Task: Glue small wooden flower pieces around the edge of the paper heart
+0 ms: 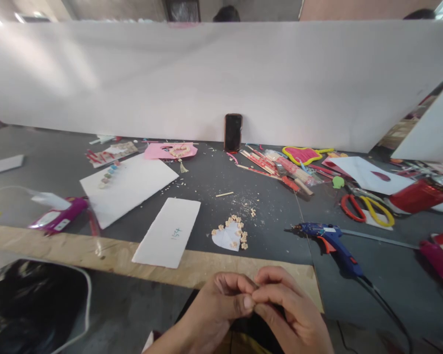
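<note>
My left hand (223, 307) and my right hand (290, 305) meet in front of the table's near edge. Thumb and fingertips of both are pinched together; whatever sits between them is too small or hidden to name. Just beyond lies a white paper heart (225, 238), with small beige flower-like pieces (239, 225) along its upper and right edges. Crumbs and one loose piece (253, 212) are scattered behind it. A blue glue gun (328, 241) with an orange trigger rests to the right of the heart. To the left is a white card (168, 233) with green handwriting.
A phone (233, 132) leans upright against the white partition (151, 78). Red-and-yellow scissors (367, 209), a red can (415, 194) and wrapped sticks (266, 164) lie at right. White sheets (133, 196) and a purple device (61, 215) are at left. A black bag (33, 305) fills the lower left.
</note>
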`<action>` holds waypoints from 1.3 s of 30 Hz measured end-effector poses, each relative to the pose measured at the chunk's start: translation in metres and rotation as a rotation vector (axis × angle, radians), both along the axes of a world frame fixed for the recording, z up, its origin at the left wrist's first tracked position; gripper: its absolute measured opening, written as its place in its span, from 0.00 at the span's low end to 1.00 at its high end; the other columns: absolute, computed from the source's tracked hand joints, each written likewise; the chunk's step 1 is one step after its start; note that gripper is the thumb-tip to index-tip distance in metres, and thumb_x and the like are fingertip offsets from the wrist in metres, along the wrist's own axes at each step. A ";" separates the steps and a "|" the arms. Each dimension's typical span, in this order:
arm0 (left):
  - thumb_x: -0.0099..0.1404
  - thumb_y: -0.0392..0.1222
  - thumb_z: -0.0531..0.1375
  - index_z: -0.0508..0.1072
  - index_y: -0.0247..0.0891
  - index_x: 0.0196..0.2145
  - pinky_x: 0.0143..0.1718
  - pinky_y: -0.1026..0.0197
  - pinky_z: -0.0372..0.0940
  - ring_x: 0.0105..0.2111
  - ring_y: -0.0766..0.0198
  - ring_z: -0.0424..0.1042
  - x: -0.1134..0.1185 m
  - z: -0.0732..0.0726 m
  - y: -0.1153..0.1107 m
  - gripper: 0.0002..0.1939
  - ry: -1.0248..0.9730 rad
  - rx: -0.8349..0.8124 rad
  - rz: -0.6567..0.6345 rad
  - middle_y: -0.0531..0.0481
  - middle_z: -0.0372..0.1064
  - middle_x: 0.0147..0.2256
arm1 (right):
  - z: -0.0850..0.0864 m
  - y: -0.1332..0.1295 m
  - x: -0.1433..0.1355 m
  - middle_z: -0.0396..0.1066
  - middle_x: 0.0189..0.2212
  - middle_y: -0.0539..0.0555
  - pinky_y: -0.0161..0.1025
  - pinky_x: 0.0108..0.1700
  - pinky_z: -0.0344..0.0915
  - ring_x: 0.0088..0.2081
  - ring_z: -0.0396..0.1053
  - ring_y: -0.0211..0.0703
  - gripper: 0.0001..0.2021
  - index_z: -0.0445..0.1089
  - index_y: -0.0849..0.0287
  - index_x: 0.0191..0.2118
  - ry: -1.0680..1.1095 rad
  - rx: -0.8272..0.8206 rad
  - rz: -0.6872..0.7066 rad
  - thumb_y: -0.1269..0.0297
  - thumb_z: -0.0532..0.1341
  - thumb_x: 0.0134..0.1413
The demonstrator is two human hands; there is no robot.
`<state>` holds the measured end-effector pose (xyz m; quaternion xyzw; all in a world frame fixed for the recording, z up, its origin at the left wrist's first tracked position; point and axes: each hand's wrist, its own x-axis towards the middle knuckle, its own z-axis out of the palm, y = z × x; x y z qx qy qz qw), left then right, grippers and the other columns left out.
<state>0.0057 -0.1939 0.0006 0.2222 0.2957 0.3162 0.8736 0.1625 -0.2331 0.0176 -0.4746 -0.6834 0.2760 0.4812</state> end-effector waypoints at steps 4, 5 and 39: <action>0.48 0.38 0.71 0.78 0.33 0.26 0.33 0.65 0.58 0.25 0.70 0.65 0.001 0.000 0.000 0.08 0.010 -0.003 -0.018 0.50 0.70 0.25 | 0.001 0.002 -0.001 0.71 0.35 0.53 0.29 0.36 0.71 0.36 0.72 0.38 0.07 0.72 0.53 0.38 0.004 -0.007 -0.041 0.71 0.61 0.53; 0.48 0.38 0.71 0.78 0.32 0.26 0.33 0.65 0.58 0.25 0.70 0.65 0.001 0.000 0.000 0.08 0.010 -0.005 -0.017 0.49 0.70 0.25 | 0.000 0.002 -0.001 0.71 0.35 0.53 0.28 0.35 0.71 0.35 0.72 0.38 0.08 0.72 0.53 0.38 0.006 -0.003 -0.045 0.71 0.61 0.53; 0.52 0.41 0.68 0.76 0.35 0.26 0.30 0.66 0.57 0.24 0.70 0.61 -0.008 0.009 0.009 0.08 0.045 0.084 0.166 0.51 0.65 0.25 | -0.021 -0.016 0.028 0.71 0.35 0.54 0.34 0.38 0.70 0.37 0.72 0.42 0.01 0.67 0.55 0.33 -0.161 0.061 -0.493 0.66 0.60 0.54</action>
